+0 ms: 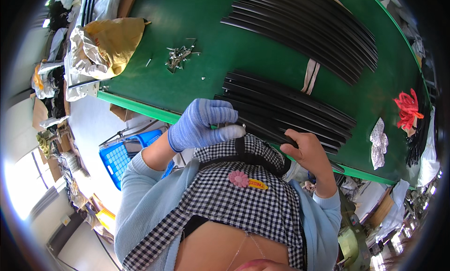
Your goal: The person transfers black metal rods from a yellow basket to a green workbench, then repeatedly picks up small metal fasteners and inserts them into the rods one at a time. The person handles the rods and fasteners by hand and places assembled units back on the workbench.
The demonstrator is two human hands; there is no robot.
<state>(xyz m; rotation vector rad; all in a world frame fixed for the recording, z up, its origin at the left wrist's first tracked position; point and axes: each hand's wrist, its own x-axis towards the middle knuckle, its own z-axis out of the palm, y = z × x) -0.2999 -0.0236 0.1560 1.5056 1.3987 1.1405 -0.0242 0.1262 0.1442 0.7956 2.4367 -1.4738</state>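
Note:
My left hand (pixel 199 123), in a blue-and-white knitted glove, has its fingers bent in a pinch at the left end of a black tube. Small shiny metal bits show between the gloved fingers, too small to name. Wrapped round the same black tube (pixel 265 132) is my bare right hand (pixel 307 151), further to the right. The tube lies across the front of my checked apron at the near table edge. Just beyond it, a row of black tubes (pixel 290 107) rests on the green table (pixel 187 90).
A larger bundle of black tubes (pixel 300 29) lies farther back. Loose metal fasteners (pixel 178 58) are heaped at the left, near a yellow-and-white sack (pixel 115 44). Red cord (pixel 408 109) and a patterned cloth (pixel 378 142) lie at the right. A blue plastic chair (pixel 115 163) stands left below.

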